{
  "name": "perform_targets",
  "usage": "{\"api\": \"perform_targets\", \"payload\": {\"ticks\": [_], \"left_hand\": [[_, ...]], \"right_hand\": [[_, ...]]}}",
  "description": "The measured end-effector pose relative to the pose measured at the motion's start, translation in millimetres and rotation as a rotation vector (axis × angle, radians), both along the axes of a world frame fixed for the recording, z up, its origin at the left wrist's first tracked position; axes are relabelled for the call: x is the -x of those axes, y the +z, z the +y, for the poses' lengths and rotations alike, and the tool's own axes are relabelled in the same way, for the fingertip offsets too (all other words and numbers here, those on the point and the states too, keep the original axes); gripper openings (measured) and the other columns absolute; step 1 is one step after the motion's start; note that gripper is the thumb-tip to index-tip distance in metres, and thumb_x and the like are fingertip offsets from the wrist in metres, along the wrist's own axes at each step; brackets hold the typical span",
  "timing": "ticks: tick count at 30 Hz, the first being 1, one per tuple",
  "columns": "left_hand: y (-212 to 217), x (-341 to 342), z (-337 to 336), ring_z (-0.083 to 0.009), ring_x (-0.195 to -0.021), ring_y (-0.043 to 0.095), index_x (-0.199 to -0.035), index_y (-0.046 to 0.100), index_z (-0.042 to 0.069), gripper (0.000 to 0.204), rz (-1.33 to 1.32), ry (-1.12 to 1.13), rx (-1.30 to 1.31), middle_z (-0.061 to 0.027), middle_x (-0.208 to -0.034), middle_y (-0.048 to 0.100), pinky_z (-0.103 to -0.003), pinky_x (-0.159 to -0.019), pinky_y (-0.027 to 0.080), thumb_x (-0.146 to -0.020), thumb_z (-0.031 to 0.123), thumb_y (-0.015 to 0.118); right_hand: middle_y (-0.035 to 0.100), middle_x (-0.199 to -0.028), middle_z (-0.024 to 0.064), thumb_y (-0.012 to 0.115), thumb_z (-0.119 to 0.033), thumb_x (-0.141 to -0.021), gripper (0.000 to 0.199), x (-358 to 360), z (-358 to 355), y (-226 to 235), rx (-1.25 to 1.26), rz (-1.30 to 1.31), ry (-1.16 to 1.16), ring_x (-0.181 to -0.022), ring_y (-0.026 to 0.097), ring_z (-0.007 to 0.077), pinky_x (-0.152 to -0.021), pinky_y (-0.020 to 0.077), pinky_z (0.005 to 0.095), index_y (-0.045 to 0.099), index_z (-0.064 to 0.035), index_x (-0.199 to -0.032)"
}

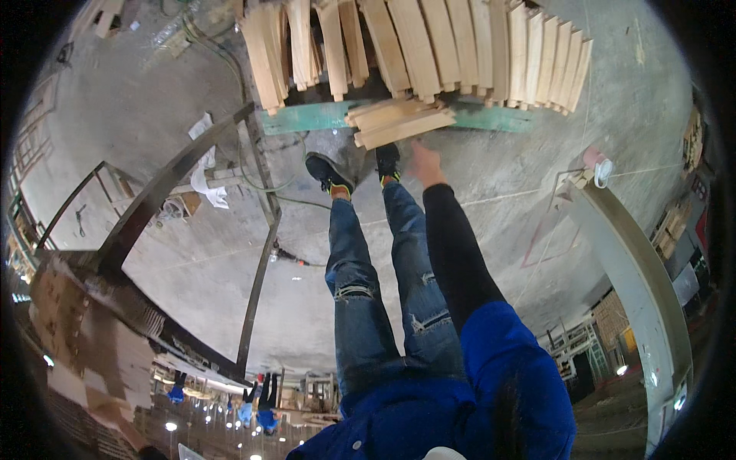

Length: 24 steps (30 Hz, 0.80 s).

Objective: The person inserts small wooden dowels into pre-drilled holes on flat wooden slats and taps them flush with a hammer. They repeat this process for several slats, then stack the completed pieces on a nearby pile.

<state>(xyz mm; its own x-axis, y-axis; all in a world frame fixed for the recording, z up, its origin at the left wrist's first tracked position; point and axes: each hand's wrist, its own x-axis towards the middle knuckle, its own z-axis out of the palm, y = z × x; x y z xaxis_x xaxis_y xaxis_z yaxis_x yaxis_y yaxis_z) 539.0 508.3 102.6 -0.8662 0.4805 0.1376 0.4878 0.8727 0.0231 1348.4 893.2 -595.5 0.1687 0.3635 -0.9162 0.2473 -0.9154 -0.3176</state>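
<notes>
From the head view, I am bending far forward and reaching my right hand [424, 162] down toward a small bundle of wooden slats [399, 123] lying at twelve o'clock from my shoes [330, 175], on a green board [322, 116] on the concrete floor [506, 184]. My hand is blurred; it is hovering just beside the bundle's near edge, at about five o'clock from it, and I cannot tell whether my fingers are spread or closed. My left hand is not showing.

To do this well, I judge I should be gripping the bundle across its middle so the slats are not fanning apart, and keeping my feet clear of the green board.

Counting: one loose bundle, maybe four or five slats, too blurred to be sure; behind it one long row of stacked slats [429, 46], far too many to count; two shoes; one green board; one white rag [207, 180] at nine o'clock.
</notes>
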Motion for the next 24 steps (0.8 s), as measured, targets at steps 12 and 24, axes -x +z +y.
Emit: {"api": "perform_targets", "payload": {"ticks": [12, 24], "left_hand": [[-24, 26, -37, -0.0336, -0.14, 0.05, -0.147, 0.048, -0.005, 0.06, 0.079, -0.238, -0.006, -0.0244, -0.147, 0.055, -0.04, -0.117, 0.036, -0.111, 0.041, 0.034], [109, -247, -5, -0.0413, -0.123, 0.057, -0.136, 0.058, 0.007, 0.056, 0.499, -0.242, 0.038, -0.0212, -0.125, 0.064, -0.051, -0.105, 0.045, -0.096, 0.045, 0.067]], "right_hand": [[0.071, -0.097, 0.0091, 0.067, -0.031, -0.089, 0.039, -18, 9, 240, 0.052, -0.013, 0.582, -0.085, 0.072, 0.0239, -0.068, 0.0637, 0.0457, 0.069, -0.0031, -0.118], [0.071, -0.089, 0.0109, 0.055, -0.024, -0.1, 0.024, -52, -43, 291, -0.045, 0.08, 0.998, -0.073, 0.071, 0.0228, -0.055, 0.0587, 0.0394, 0.063, -0.0039, -0.109]]}}
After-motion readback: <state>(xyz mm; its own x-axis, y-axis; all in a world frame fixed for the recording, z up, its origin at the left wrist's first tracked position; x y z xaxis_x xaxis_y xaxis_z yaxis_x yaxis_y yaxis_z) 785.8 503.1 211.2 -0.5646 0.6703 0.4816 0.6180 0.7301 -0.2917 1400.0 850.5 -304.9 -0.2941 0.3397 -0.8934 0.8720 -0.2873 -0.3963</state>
